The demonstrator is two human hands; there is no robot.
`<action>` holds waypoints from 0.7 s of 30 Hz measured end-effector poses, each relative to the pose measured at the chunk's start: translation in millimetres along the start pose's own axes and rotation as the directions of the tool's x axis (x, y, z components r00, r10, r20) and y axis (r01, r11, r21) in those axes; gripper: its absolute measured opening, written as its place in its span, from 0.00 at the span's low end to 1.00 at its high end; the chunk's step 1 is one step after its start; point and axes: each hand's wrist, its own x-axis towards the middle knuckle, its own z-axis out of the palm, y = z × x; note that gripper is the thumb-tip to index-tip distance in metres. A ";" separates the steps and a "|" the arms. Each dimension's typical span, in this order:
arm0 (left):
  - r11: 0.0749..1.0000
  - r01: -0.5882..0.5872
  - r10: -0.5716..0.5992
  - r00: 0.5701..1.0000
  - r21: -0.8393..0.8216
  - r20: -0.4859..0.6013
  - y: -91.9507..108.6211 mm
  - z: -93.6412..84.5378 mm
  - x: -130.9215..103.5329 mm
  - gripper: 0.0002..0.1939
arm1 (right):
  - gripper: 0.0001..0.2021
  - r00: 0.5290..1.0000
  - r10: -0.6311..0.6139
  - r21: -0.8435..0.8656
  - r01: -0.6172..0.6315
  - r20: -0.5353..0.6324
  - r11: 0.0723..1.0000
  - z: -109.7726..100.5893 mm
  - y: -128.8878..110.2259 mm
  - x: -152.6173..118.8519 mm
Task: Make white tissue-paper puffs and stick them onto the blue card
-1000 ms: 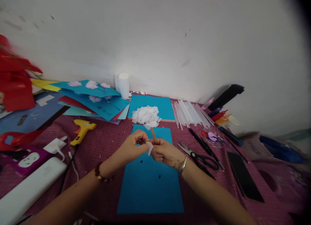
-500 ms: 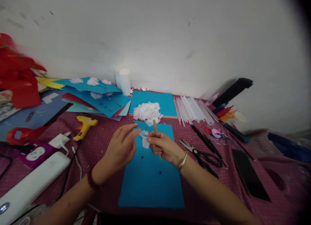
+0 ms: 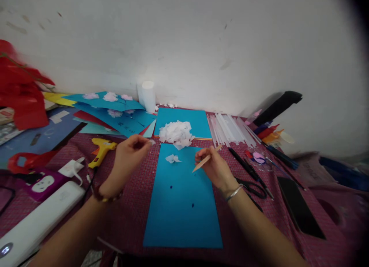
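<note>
My left hand [image 3: 128,159] is closed in a pinch left of the blue sheet, with a small scrap of white tissue paper [image 3: 152,142] showing at the fingertips. Between the fingers of my right hand [image 3: 216,167] is a pointed wooden stick [image 3: 201,163], slanting over the sheet's upper right part. The blue sheet [image 3: 181,221] lies lengthwise in front of me and bears two dark blue dots. A crumpled white paper tuft [image 3: 173,159] rests near its top. Just beyond is a pile of white paper pieces [image 3: 177,132] on another blue sheet [image 3: 184,115].
A yellow glue gun [image 3: 100,151], a purple power strip [image 3: 43,184] and a long white device [image 3: 40,221] are at left. Blue cards with paper flowers [image 3: 115,113] lie behind. On the right are scissors [image 3: 252,187], white glue sticks [image 3: 230,130] and a black phone [image 3: 301,207].
My hands have moved apart. The right drew back rightward, its stick now pointing down-left, and the left moved left into a pinch on a paper scrap. The tuft on the sheet is uncovered.
</note>
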 end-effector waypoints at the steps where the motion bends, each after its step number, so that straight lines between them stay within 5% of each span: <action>1: 0.994 0.076 -0.074 0.997 -0.082 0.032 -9.5 7.1 9.3 0.09 | 0.23 1.000 -0.029 -0.069 0.029 -0.009 0.997 -5.0 3.9 2.2; 5: 0.875 0.240 -0.209 0.971 -0.421 0.119 -52.5 46.4 30.8 0.10 | 0.23 0.997 -0.077 -0.262 0.080 0.022 0.962 -11.2 28.7 5.2; 8: 0.835 0.310 -0.268 0.951 -0.454 0.156 -76.4 63.6 29.3 0.12 | 0.16 0.992 -0.084 -0.344 0.110 0.090 0.932 -7.3 40.4 5.8; 12: 0.809 0.378 -0.312 0.925 -0.449 0.216 -89.1 62.2 23.6 0.13 | 0.11 0.988 -0.067 -0.450 0.123 0.138 0.884 -0.6 40.1 9.8; 21: 0.773 0.450 -0.348 0.890 -0.447 0.294 -84.9 56.0 26.2 0.13 | 0.11 0.989 -0.133 -0.479 0.145 0.060 0.866 -0.3 51.5 24.7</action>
